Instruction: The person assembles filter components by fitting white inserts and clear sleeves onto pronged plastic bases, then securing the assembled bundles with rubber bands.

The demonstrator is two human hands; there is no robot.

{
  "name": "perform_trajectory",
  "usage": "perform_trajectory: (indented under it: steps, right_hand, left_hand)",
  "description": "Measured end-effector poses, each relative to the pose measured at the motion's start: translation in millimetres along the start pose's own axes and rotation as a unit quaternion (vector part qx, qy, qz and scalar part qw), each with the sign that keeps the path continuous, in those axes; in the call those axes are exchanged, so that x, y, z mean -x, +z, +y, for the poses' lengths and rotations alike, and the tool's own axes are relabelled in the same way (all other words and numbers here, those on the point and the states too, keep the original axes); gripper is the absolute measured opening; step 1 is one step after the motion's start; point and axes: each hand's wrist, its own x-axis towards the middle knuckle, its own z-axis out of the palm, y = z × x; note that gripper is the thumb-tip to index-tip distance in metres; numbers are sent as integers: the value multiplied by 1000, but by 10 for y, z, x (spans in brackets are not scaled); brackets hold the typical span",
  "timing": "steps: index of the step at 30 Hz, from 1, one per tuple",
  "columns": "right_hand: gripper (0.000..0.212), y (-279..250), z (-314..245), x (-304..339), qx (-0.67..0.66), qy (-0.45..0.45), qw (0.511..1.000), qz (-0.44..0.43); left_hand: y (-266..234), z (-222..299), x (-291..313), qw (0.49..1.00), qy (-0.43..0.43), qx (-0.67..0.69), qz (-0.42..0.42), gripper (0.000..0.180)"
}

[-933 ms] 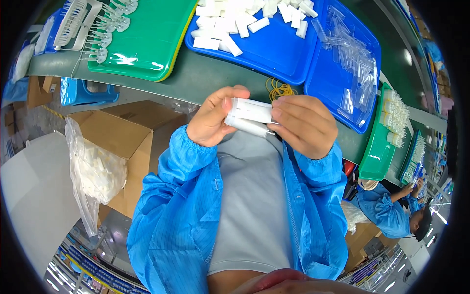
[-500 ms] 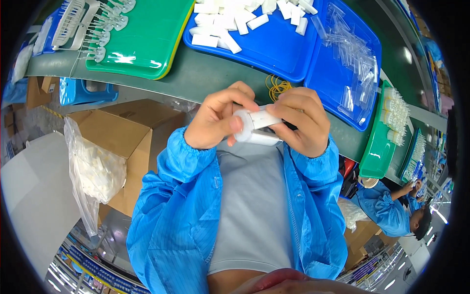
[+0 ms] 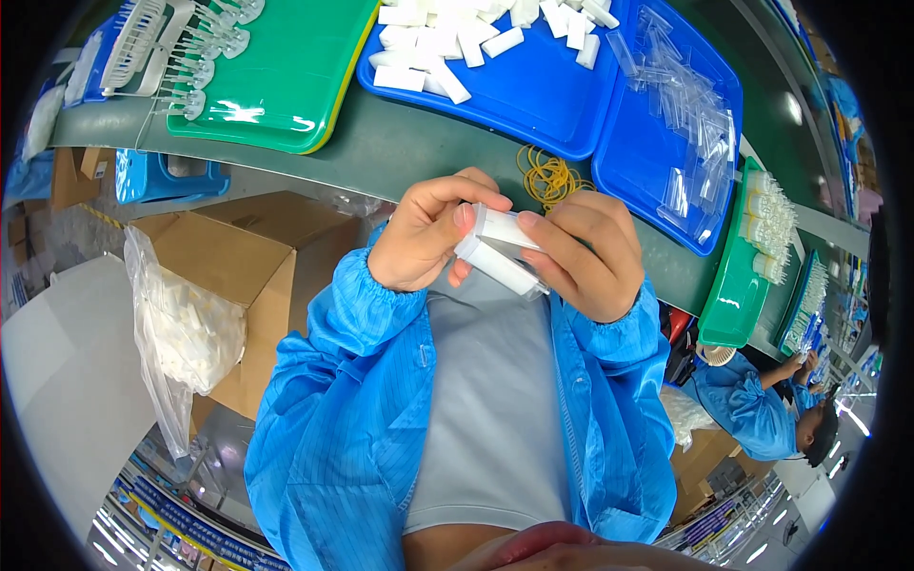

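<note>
Between my hands, in front of my chest, is a white plastic part [image 3: 502, 268] with two tube-like pieces side by side, joined at a paler end. My left hand [image 3: 419, 233] pinches that paler end between thumb and fingers. On the other side my right hand [image 3: 598, 249] closes its thumb and fingers on the far end of the upper piece, hiding its tip. The lower piece slants down to the right, and its end looks clear. Just beyond my right hand, a bundle of yellow rubber bands [image 3: 547, 179] lies on the bench.
White cylindrical pieces [image 3: 419, 48] lie in a blue tray [image 3: 533, 105]. Clear plastic tubes [image 3: 690, 105] fill another blue tray [image 3: 628, 181]. Green trays [image 3: 276, 86] [image 3: 733, 305] stand at either side. An open carton [image 3: 257, 238] with a plastic bag [image 3: 190, 333] sits left; a co-worker [image 3: 752, 409] is at right.
The white part has turned in my hands, its lower piece now slanting more steeply down to the right. My right hand has shifted slightly down, uncovering more of the rubber bands.
</note>
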Motion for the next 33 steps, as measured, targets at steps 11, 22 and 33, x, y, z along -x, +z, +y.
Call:
perform_trajectory:
  steps: [11,22,33]
  right_hand:
    - [44,-110,103,26,-171,74,981,-54]
    - [40,-5,37,56,-184,124,974,-39]
    - [43,66,-4,22,-141,109,983,-49]
  left_hand:
    - [66,100,-38,998,6,-70,7,34]
    - [70,93,-19,992,38,-121,23,42]
    - [90,137,1,978,50,-202,14,41]
